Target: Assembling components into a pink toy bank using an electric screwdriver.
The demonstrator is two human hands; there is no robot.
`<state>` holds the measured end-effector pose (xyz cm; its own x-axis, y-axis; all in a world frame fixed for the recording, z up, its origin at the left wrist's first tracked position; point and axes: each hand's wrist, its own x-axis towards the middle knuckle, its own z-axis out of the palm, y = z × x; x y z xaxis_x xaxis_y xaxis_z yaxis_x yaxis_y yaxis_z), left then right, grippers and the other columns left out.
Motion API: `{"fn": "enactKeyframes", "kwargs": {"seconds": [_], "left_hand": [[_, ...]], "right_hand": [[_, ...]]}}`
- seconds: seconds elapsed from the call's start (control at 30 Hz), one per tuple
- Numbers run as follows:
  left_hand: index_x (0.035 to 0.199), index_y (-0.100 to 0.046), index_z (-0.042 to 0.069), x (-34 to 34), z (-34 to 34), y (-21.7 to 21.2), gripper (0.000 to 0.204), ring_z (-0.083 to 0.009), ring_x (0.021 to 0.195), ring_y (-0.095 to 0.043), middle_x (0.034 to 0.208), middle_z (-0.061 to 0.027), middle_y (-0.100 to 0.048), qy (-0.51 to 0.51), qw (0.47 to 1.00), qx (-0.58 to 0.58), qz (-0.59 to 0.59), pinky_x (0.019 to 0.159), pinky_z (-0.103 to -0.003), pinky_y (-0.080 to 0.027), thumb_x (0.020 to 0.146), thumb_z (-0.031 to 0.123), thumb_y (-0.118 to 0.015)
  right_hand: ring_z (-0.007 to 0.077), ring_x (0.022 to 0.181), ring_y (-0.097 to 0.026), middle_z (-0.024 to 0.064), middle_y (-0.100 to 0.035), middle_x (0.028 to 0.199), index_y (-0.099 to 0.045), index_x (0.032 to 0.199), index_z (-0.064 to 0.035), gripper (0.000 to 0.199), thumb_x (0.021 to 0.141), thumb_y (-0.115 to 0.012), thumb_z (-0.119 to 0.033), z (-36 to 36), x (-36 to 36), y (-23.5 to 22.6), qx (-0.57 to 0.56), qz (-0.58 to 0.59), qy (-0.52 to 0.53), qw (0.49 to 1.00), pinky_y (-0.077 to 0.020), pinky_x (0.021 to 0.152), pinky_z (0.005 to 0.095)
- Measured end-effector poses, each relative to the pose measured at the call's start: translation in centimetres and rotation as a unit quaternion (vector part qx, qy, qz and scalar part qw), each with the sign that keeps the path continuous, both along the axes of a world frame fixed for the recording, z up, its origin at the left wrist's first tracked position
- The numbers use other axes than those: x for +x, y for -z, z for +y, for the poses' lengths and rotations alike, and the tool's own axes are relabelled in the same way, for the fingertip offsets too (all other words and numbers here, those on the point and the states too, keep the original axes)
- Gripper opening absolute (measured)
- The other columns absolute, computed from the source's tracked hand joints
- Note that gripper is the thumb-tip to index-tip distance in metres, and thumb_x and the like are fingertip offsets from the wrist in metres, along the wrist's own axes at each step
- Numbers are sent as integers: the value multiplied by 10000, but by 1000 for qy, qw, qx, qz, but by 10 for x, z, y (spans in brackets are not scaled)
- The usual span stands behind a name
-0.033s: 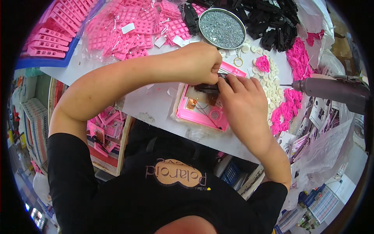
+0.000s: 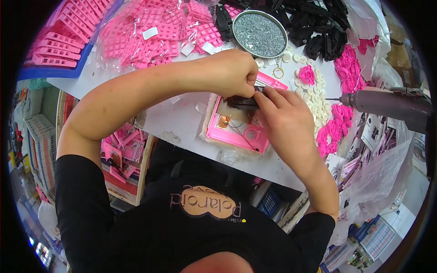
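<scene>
Curled left hand [image 2: 236, 70] and right hand [image 2: 290, 116], grips hidden, seemingly fit a black part [image 2: 246, 106] into the pink case [image 2: 227, 135], next needing alignment.

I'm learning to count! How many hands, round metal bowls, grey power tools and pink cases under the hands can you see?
Left hand and right hand: 2
Round metal bowl: 1
Grey power tool: 1
Pink case: 1
Total: 5
</scene>
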<state>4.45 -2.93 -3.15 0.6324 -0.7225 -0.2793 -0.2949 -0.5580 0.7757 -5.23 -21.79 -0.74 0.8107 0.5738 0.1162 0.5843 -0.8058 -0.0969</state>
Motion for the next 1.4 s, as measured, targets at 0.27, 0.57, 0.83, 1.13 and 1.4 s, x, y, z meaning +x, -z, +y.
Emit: {"fn": "enactKeyframes", "kwargs": {"seconds": [0.27,0.57,0.83,1.13,1.4], "left_hand": [[822,-681,-19,1,-4,-8,180,-204,651,-670,718,-123,-692,8,999,21,45,597,-339,-514,774,153,-707],[825,-678,-11,10,-5,7,196,-263,637,-650,708,-147,-665,62,995,-11,-82,588,-387,-493,796,179,-716],[840,-736,77,97,-44,55,165,-322,822,-699,823,-148,-712,-58,919,45,-388,726,-480,-499,778,186,-629],[993,-721,136,94,-40,59,198,-297,939,-686,959,-80,-724,23,915,128,-381,812,-490,-455,861,244,-620],[849,-720,65,98,-48,55,239,-368,837,-690,858,-188,-707,28,920,130,-368,810,-518,-488,807,253,-579]], "right_hand": [[377,1022,-658,237,-667,1085,-668,1057,36,331,756,-646,-101,9,-10,10,-43,-81,-6,996,-539,844,415],[315,1012,-674,160,-672,1159,-649,1123,10,381,762,-731,-75,-10,-3,-11,143,108,62,982,-550,825,386],[232,996,-635,173,-616,1210,-494,1315,65,419,935,-626,-51,-94,128,-50,719,0,-13,695,-501,936,337],[202,938,-646,141,-675,1028,-522,1294,27,485,916,-691,-224,-59,116,-40,588,60,0,807,-519,825,324],[181,917,-620,154,-667,1017,-513,1266,70,412,933,-647,-131,-44,87,-40,613,73,-33,786,-488,849,305]]}}
